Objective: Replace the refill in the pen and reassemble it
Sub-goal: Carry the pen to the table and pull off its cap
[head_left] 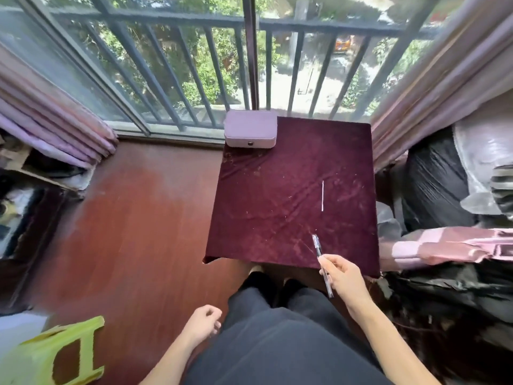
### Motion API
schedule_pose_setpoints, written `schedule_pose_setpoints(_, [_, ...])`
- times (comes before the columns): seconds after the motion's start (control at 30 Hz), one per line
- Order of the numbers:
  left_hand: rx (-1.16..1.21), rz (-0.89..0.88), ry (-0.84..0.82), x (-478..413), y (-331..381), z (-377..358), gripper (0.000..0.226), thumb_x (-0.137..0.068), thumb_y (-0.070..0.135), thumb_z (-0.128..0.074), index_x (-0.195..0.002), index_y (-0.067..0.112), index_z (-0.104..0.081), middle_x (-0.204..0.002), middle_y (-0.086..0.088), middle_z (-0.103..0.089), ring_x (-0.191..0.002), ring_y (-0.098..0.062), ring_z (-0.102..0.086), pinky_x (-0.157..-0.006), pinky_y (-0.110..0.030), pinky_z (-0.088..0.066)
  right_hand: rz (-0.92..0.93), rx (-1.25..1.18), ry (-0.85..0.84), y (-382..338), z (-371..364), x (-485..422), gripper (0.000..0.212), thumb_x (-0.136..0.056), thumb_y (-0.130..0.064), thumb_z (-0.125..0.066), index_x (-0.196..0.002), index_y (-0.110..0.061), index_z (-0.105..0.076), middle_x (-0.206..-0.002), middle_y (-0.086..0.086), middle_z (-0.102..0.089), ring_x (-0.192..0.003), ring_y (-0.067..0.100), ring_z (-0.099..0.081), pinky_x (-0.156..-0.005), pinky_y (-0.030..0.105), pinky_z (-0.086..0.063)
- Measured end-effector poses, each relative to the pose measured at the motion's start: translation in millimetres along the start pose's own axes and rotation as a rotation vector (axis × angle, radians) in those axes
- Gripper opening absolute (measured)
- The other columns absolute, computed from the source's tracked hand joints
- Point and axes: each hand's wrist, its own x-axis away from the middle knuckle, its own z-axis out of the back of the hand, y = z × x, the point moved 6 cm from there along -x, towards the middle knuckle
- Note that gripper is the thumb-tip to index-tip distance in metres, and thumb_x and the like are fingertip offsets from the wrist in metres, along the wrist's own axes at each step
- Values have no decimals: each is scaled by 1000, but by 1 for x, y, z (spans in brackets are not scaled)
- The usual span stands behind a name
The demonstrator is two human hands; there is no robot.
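At 12 o'clock on the dark red cloth (pixel 277 190) we see a closed lilac case (pixel 250 129); its contents are hidden. A thin white refill (pixel 322 195) lies alone near 2 o'clock. Our right hand (pixel 344 276) pinches the pen (pixel 322 263) at 5 o'clock, cap end pointing up to the cloth. Our left hand (pixel 202 325) is loosely curled and empty beside the knee.

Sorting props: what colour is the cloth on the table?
Dark burgundy velvet cloth, seen in the head view.
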Motion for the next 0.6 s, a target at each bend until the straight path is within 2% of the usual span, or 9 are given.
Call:
schedule_pose_setpoints(0.07, [-50, -41, -15, -19, 26, 16, 18, -101, 10, -53, -87, 10, -64, -70, -5, -65, -52, -15, -53, -49, -20, -43, -12, -38, 33, -1, -7, 3, 17, -100, -27, -74, -89, -37, -82, -70, -10, -76, -63, -6, -67, -63, 13, -52])
schedule_pose_setpoints(0.2, [-78, -127, -25, -44, 82, 36, 19, -101, 9, -53, -84, 10, -63, -72, -6, -65, -57, -17, -55, -61, -25, -44, -39, -83, 67, -1, -18, 6, 16, -100, -27, -74, -90, -35, -82, -68, -8, -75, -60, -3, -65, -63, 14, -52])
schedule_pose_setpoints(0.3, [-68, -207, -44, -46, 128, 33, 15, -101, 14, -54, -96, 8, -66, -78, -7, -68, -60, -13, -59, -52, -18, -45, -48, -106, 84, -3, -21, 4, 15, -101, -25, -73, -91, -32, -82, -68, -7, -74, -59, -2, -64, -69, 20, -54])
schedule_pose_setpoints(0.4, [11, -300, -94, -36, 172, 15, 16, -103, 13, -54, -97, 11, -69, -79, -5, -66, -59, -7, -58, -46, -8, -43, -32, -104, 59, -12, -27, 1, 17, -103, -27, -70, -92, -36, -81, -70, -8, -74, -58, -4, -61, -60, 13, -52])
schedule_pose_setpoints(0.5, [43, -375, -171, -25, 208, -16, 20, -103, 17, -54, -98, 15, -73, -78, 0, -66, -55, -6, -55, -53, -12, -45, -33, -109, 48, -21, -35, -3, 14, -103, -25, -70, -94, -27, -80, -72, -6, -75, -59, -4, -61, -60, 13, -52])
schedule_pose_setpoints(0.6, [87, -425, -212, -14, 234, -41, 22, -101, 32, -55, -97, 23, -75, -80, 6, -69, -58, -3, -57, -58, -16, -43, -31, -108, 38, -29, -44, -8, 12, -104, -19, -70, -97, -21, -79, -71, -7, -76, -60, -5, -64, -61, 12, -52])
